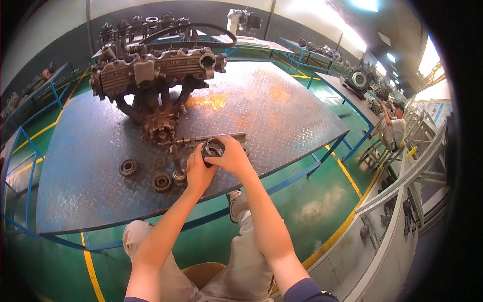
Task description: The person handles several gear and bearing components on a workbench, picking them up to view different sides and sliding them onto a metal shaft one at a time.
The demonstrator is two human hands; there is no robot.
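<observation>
Near the front edge of the metal table (282, 128), I hold a dark toothed metal ring (215, 146) between both hands. My left hand (199, 172) is closed on its left side, and my right hand (232, 155) grips the right side with the thumb at the lower edge. Left of my hands, a gear (128, 167) lies flat, with another gear (161, 182) nearer the edge and a thin ring (159, 161) behind it. A short shaft (176, 163) stands upright on a gear beside my left hand. Behind my hands lies a long metal shaft (193, 139), partly hidden.
A large engine assembly (151, 75) stands on the table's far left, with a black belt (201, 25) behind it. Other benches with machine parts line the room. A person (395, 128) works at the far right. A grey metal rail (385, 231) runs along the right.
</observation>
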